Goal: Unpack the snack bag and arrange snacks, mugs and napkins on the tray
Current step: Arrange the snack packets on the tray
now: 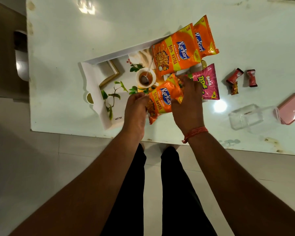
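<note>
Left hand [136, 108], centre of frame: fingers curled, pinching the left edge of an orange Kurkure packet [162, 101]. Right hand [187, 106], just right of it: fingers bent over the same packet's right edge and upper corner, gripping it; a red thread band [195, 132] circles the wrist. The held packet lies tilted across the near right corner of the tray [92, 77], its lower end past the tray's edge. Tray: white, rectangular, set at an angle in the middle of the frame, printed with a picture of a cup, spoon, leaves and a frame. Second Kurkure packet [174, 53], upper centre-right, resting on the tray's far right end; third Kurkure packet [204, 40] partly beneath it and sticking out to the upper right. Pink Bingo packet [206, 84], right of the hands, its left part hidden behind the right hand. Three small red-wrapped sweets [240, 78], further right on the table, apart from the packets. Clear plastic container [245, 119], right of frame, with a pink lid [293, 108] just beside it at the right edge. All sit on a pale glossy table [75, 31]. Dark trouser legs [160, 184] and a tiled floor at the bottom of frame.
</note>
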Tool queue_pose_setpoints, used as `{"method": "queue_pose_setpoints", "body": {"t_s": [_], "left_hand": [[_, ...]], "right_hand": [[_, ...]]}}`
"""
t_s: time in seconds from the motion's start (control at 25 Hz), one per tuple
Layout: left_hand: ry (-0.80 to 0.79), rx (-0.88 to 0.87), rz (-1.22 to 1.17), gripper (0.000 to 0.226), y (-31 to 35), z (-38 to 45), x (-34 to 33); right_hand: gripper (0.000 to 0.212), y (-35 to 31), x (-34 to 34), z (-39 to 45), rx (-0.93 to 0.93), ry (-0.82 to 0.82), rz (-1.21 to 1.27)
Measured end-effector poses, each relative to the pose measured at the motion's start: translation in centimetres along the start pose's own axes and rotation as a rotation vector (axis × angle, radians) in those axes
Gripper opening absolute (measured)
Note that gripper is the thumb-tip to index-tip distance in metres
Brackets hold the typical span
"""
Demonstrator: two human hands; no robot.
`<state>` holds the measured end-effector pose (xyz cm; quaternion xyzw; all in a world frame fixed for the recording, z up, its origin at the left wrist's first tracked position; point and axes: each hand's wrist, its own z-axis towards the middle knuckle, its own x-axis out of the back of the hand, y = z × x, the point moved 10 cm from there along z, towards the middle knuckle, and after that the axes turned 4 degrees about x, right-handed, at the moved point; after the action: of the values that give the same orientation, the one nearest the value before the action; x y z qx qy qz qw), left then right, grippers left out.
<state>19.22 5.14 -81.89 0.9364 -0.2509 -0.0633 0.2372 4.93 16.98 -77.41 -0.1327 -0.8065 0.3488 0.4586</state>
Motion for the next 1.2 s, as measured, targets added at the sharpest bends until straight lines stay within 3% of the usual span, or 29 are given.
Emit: {"method": "queue_pose_setpoints", "body": {"t_s": [0.24,0.48,0.68,0.88,1.0,1.12,1.2], "left_hand": [[-0.165,-0.092,-0.065,0.011,1.3,-0.3,-4.8],[-0.119,-0.134,-0.006,0.012,1.8,-1.0,-7.1],[-0.117,-0.105,0.151,0.033,-0.5,-0.4,-7.6],[-0.118,-0.15,0.23,0.037,-0.6,0.1,-7.5],[-0.078,-0.172,0.257,0.036,-0.2,0.4,-6.5],[-0.048,-0.317,0.388,0.035,1.1,0.6,-5.5],[0.046,-0.517,0.612,0.038,3.0,0.2,-4.1]], "right_hand": [[0.061,1.6,2.7,1.1,-0.027,0.057,0.102],[0.051,1.8,4.4,2.1,0.02,0.1,0.154],[0.043,2.7,5.3,2.8,0.043,0.093,0.014],[0.041,3.2,4.7,2.7,0.039,0.016,-0.06],[0.042,2.8,5.1,2.5,0.068,0.087,-0.135],[0.042,0.5,5.3,2.1,0.179,0.171,-0.315],[0.042,-2.1,4.4,1.6,0.287,0.185,-0.405]]}}
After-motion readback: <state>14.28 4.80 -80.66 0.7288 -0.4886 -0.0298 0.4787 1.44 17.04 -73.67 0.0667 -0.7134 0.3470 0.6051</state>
